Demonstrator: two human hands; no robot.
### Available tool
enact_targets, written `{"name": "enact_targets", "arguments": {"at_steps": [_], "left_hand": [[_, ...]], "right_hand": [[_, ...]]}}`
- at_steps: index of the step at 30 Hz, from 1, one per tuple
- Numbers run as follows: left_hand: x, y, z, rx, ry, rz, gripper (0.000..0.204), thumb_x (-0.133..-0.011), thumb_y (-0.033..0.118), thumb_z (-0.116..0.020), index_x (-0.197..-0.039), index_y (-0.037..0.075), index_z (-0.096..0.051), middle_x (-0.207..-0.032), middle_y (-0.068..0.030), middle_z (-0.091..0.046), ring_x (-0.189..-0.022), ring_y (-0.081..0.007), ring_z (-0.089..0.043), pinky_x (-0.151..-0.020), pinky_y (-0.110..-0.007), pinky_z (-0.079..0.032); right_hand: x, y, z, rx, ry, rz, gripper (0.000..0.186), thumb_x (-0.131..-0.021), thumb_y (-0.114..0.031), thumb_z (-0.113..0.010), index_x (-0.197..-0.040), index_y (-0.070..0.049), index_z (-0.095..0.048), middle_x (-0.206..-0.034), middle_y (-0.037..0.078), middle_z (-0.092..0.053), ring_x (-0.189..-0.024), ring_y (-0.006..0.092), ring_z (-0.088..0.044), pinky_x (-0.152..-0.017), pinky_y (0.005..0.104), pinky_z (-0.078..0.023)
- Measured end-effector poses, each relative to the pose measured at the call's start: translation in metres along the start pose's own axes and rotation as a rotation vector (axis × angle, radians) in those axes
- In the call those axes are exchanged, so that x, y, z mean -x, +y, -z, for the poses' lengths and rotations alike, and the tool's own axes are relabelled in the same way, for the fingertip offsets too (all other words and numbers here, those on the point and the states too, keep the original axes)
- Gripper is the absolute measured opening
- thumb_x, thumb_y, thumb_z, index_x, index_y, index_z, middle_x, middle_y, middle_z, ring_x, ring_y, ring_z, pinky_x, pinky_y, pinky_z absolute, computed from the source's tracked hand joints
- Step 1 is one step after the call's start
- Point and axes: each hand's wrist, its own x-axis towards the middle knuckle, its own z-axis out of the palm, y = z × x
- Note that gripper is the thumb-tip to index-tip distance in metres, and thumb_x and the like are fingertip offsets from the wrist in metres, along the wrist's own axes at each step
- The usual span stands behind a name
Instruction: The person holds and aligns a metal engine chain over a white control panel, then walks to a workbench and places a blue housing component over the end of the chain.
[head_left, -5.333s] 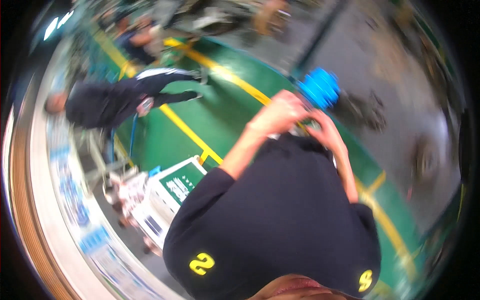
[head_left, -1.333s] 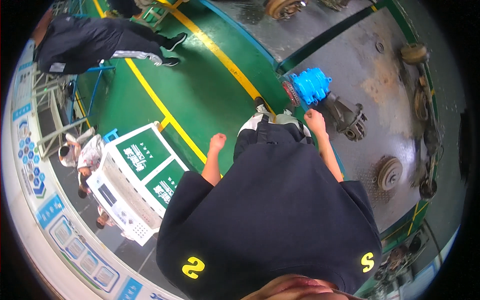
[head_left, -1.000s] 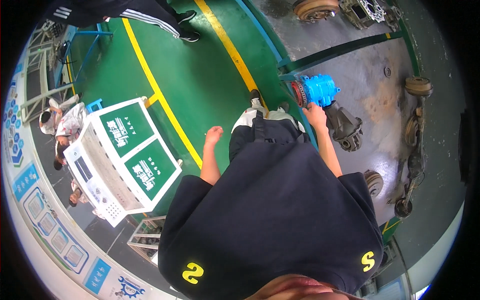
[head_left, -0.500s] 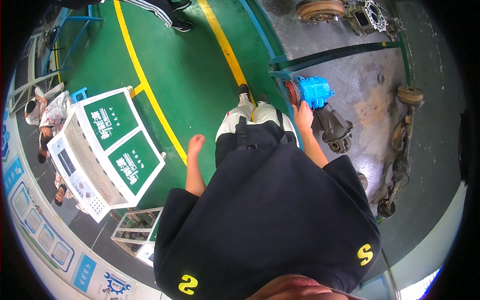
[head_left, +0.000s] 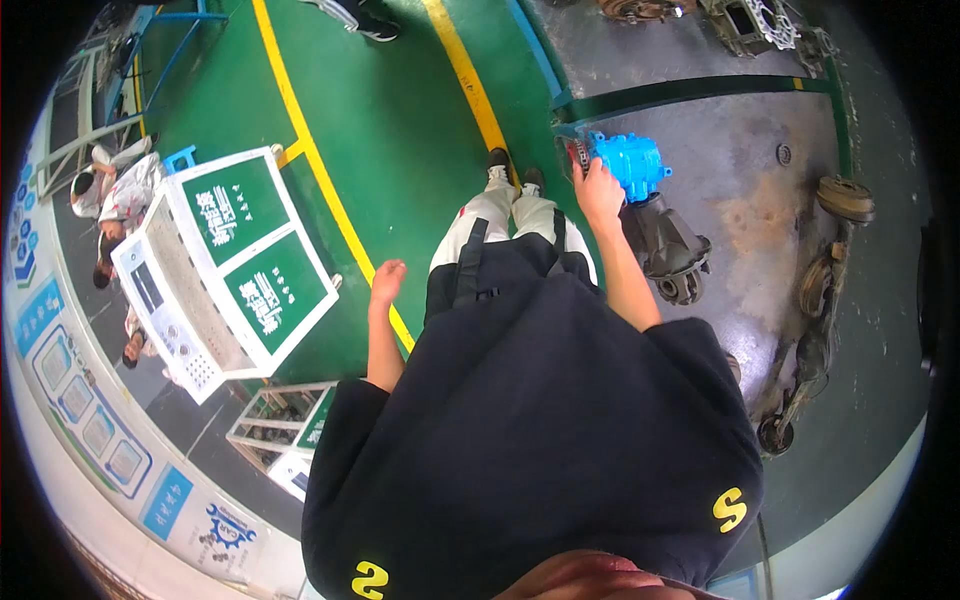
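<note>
A bright blue machine unit (head_left: 632,167) with a reddish-brown ring (head_left: 579,154) at its left end stands ahead of me on the right. My right hand (head_left: 599,192) is at its near left side, fingers closed on the edge beside the ring; the fingertips are partly hidden. Close behind that hand, on its right, is a dark grey cast axle housing (head_left: 672,245), which touches or nearly touches the blue unit. My left hand (head_left: 388,281) hangs over the green floor at my left, its fingers curled, with nothing visible in them.
A white cabinet with green panels (head_left: 235,265) stands to my left, people (head_left: 125,195) beyond it. A low green frame bar (head_left: 700,92) crosses the floor beyond the blue unit. Drums and an axle (head_left: 815,350) lie at right. Another person's shoe (head_left: 380,30) shows far ahead.
My right hand has moved farther over the near left end of the blue unit. My left hand stays curled at my side. The view has shifted, and the other person's legs show less.
</note>
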Motion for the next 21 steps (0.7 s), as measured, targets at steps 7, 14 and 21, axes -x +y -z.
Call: {"name": "enact_targets", "arguments": {"at_steps": [7,14,21], "left_hand": [[0.038,-0.024,-0.007,-0.046,0.068,-0.073,0.035,-0.091,0.025,-0.056,-0.118,0.003,-0.060,-0.099,-0.0063,-0.068,-0.085,-0.0158,-0.063,-0.070,-0.029,-0.048],[0.051,-0.053,-0.008,0.019,0.086,0.049,0.035,-0.090,0.025,-0.057,-0.116,0.001,-0.060,-0.100,-0.0125,-0.069,-0.089,-0.0199,-0.065,-0.082,-0.031,-0.048],[0.022,-0.160,0.007,-0.143,-0.056,-0.362,0.028,-0.089,0.027,-0.057,-0.109,0.008,-0.063,-0.088,-0.0073,-0.067,-0.081,-0.0207,-0.063,-0.073,-0.035,-0.050]], "right_hand": [[0.057,0.053,-0.052,0.050,-0.070,0.067,0.036,-0.093,-0.040,-0.050,-0.092,-0.005,-0.054,-0.083,0.018,-0.065,-0.073,0.0367,-0.066,-0.062,0.0498,-0.053],[0.063,0.056,-0.028,0.029,-0.130,0.113,0.032,-0.091,-0.036,-0.054,-0.090,-0.005,-0.056,-0.077,0.018,-0.066,-0.071,0.0367,-0.066,-0.060,0.0485,-0.053],[0.007,-0.015,0.021,-0.062,0.062,0.156,0.051,-0.089,-0.047,-0.056,-0.109,-0.002,-0.048,-0.078,0.022,-0.066,-0.069,0.0400,-0.066,-0.059,0.0504,-0.052]]}}
